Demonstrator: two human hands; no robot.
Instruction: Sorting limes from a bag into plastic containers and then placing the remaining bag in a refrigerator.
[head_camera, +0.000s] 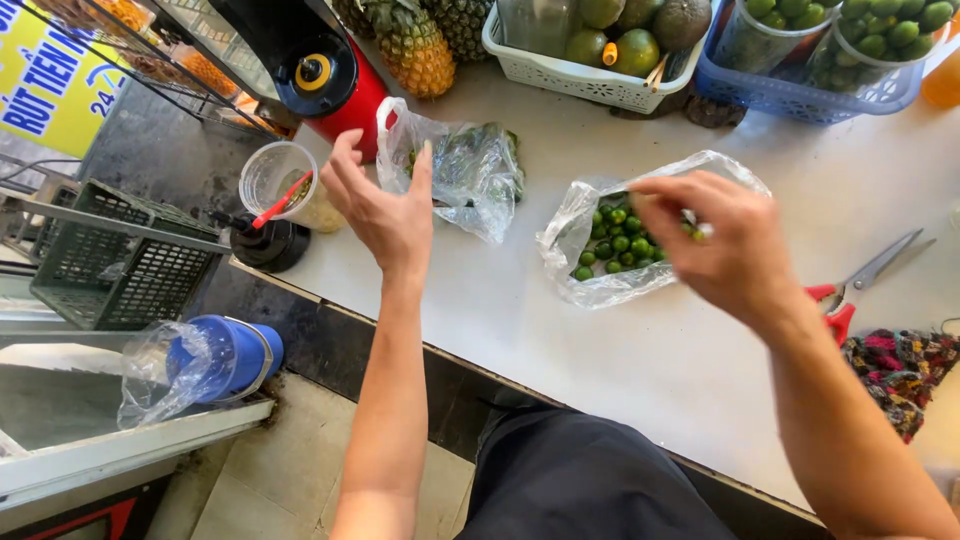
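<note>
The left hand (385, 205) is held up over the near left part of the tabletop (620, 350), fingers spread and loosely curled, palm turned toward the right; it grips nothing. Its fingertips are just beside a clear plastic bag of dark leafy greens (460, 170), and whether the forefinger touches the bag's edge cannot be told. The right hand (715, 245) hovers over a second clear plastic bag of small green limes (615, 240), which lies open on the tabletop near the middle. This hand is blurred; its fingers are bent and drawn together at the tips above the bag's mouth, and a small green thing shows by the fingertips, though whether it is pinched cannot be told.

To the right of the right wrist lie scissors with red handles (860, 280), blades pointing away, and nearer the edge a knitted multicoloured cloth (900, 365). Left of the left hand stands a clear plastic cup with a red straw (285, 185), and behind it a red cylinder with a black top (325, 80). Along the far side of the tabletop are pineapples (410, 40), a white basket of green fruit (590, 60) and a blue basket holding clear tubs of limes (820, 70). Below the tabletop's left edge are a dark green crate (110, 260) and a blue container wrapped in plastic (205, 360).
</note>
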